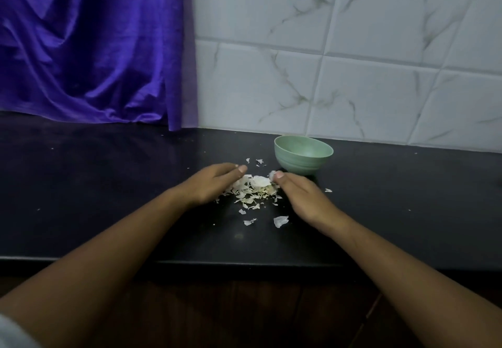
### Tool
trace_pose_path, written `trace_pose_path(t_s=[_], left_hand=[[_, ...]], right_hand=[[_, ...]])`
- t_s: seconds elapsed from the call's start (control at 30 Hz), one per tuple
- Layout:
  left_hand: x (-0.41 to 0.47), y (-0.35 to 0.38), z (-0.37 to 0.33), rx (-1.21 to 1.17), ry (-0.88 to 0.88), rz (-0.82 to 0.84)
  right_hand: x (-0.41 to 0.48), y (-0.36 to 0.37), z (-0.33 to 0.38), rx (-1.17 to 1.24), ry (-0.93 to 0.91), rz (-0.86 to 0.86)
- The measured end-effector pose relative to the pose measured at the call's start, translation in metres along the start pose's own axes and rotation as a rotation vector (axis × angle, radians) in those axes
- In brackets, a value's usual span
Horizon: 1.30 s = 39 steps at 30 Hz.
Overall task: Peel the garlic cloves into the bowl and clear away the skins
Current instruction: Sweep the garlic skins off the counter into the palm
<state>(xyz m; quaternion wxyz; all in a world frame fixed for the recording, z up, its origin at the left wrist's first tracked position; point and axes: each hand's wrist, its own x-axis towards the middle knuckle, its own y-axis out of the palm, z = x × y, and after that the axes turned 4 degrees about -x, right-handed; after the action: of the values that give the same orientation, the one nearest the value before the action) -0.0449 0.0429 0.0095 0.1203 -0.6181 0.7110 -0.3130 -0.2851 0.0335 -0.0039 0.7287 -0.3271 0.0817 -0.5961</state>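
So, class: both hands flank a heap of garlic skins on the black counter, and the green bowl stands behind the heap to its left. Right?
No: the head view shows the green bowl behind the heap of garlic skins to its right, past the right hand. The left hand and black counter are as stated.

A black bench (pixel 108 184) runs to a white marble-veined tile wall (pixel 353 49). A purple cloth (pixel 89 43) hangs over its back-left edge. Light is dim.

matt green plastic bowl (pixel 303 155), papery skins (pixel 255 189), glossy blk counter (pixel 108 184)
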Motion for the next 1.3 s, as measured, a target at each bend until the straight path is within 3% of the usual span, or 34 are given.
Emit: trace_pose_path(t_s=[0.07, 0.13, 0.23, 0.33, 0.63, 0.8, 0.93, 1.03, 1.13, 1.23, 1.3], left_hand=[[0.001, 0.005, 0.0, -0.186, 0.013, 0.006], [0.004, 0.004, 0.007, -0.301, 0.011, -0.073], [0.009, -0.005, 0.019, -0.353, 0.0, -0.212], [0.013, -0.01, 0.023, -0.374, -0.026, -0.262], [0.028, -0.006, 0.028, -0.309, -0.032, -0.27], [0.029, -0.007, 0.027, -0.272, -0.038, -0.332], [0.025, -0.007, 0.026, -0.249, -0.063, -0.268], [0.016, -0.002, 0.018, -0.293, -0.071, -0.18], [0.003, 0.008, 0.002, -0.291, -0.042, -0.102], [-0.012, 0.016, -0.008, -0.276, -0.002, -0.104], [-0.019, 0.018, -0.011, -0.224, 0.01, -0.181]], right_hand=[[0.009, 0.018, 0.006, 0.03, -0.065, 0.022], [0.019, 0.026, 0.007, 0.072, -0.079, -0.072], [0.03, 0.03, 0.011, 0.127, -0.041, -0.205], [0.043, 0.033, 0.014, 0.068, -0.067, -0.226], [0.089, 0.042, 0.027, -0.092, 0.051, 0.098], [0.104, 0.037, 0.019, -0.007, 0.037, 0.271], [0.079, 0.03, 0.015, 0.111, -0.023, 0.317], [0.055, 0.023, 0.012, 0.216, -0.043, 0.287], [0.03, 0.012, 0.015, 0.338, -0.077, 0.137], [0.005, -0.008, 0.008, 0.242, -0.129, -0.06], [-0.008, -0.024, -0.001, 0.083, -0.134, -0.099]])
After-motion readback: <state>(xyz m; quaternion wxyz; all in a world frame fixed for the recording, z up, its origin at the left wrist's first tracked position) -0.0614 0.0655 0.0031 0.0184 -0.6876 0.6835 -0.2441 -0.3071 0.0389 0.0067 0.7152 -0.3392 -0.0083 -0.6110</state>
